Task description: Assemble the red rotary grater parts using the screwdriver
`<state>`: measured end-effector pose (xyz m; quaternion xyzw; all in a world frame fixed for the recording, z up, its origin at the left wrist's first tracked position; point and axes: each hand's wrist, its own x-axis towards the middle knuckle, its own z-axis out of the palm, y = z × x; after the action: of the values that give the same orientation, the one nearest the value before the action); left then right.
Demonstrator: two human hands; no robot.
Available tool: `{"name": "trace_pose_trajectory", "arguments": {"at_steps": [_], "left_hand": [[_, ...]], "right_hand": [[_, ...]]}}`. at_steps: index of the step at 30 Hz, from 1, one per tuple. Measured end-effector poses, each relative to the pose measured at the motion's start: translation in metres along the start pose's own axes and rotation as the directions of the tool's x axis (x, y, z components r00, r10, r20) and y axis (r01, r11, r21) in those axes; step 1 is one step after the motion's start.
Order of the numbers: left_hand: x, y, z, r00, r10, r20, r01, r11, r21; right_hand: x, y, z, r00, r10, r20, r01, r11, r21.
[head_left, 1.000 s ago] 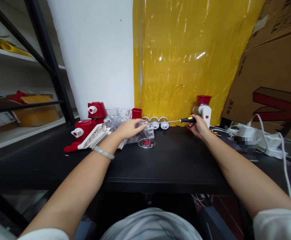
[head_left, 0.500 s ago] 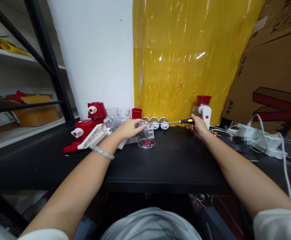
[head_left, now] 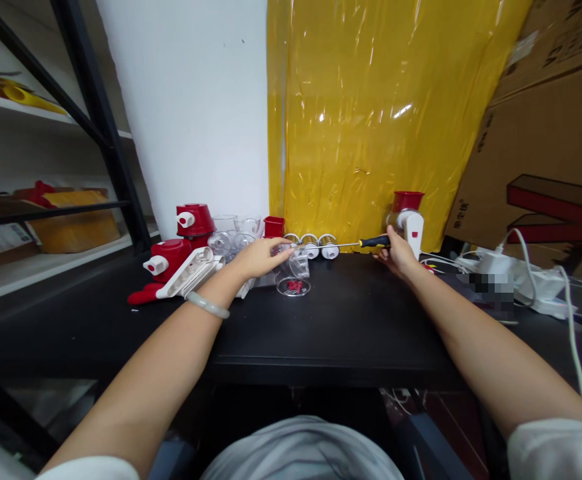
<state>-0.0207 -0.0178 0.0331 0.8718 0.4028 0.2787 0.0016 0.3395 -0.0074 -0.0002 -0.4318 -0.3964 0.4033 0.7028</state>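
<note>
The left hand (head_left: 263,257) lies over the clear plastic part (head_left: 295,270), which stands on the black tabletop (head_left: 341,320) near its back edge. The grip of this hand is closed over the top of the part. The right hand (head_left: 397,253) has its grip closed around the black and yellow handle of the screwdriver (head_left: 365,243). The thin shaft points to the left and its tip reaches the clear part. Red and white parts (head_left: 175,263) lie just beside the left hand.

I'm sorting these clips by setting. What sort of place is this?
Probably a small workshop or stockroom bench: red-and-white plastic parts piled on the black table, cardboard boxes stacked at the right, metal shelving at the left, and a screwdriver in the right hand.
</note>
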Motion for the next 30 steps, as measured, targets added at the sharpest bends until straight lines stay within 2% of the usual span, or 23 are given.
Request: {"name": "trace_pose_trajectory", "arguments": {"at_steps": [5,9,13,19,25,30], "left_hand": [[0.0002,-0.0009,0.0003,1.000,-0.001,-0.002,0.001,1.000,-0.002],[0.0004,-0.0014,0.0007,1.000,0.003,0.001,-0.003,1.000,-0.012],[0.0004,-0.0012,0.0005,1.000,0.004,-0.001,-0.004,1.000,-0.005],[0.0000,0.0002,-0.0004,1.000,0.005,-0.001,-0.005,1.000,-0.013],[-0.0003,0.0014,-0.0008,1.000,-0.002,0.001,0.002,1.000,-0.002],[-0.0003,0.0018,-0.0009,1.000,0.003,-0.006,-0.003,1.000,-0.002]], "right_hand": [[0.0015,0.0001,0.0001,0.999,0.016,0.043,-0.021,0.994,0.107],[0.0010,-0.0015,0.0000,0.999,0.036,0.028,-0.041,0.980,0.196],[0.0013,0.0000,-0.0010,1.000,0.010,0.028,-0.014,0.985,0.172],[0.0027,0.0044,-0.0021,0.999,-0.037,0.031,0.037,0.999,0.011],[0.0037,0.0014,-0.0014,0.999,0.004,0.039,-0.009,0.991,0.137],[0.0019,-0.0002,-0.0036,0.999,0.036,0.030,-0.041,0.984,0.175]]}}
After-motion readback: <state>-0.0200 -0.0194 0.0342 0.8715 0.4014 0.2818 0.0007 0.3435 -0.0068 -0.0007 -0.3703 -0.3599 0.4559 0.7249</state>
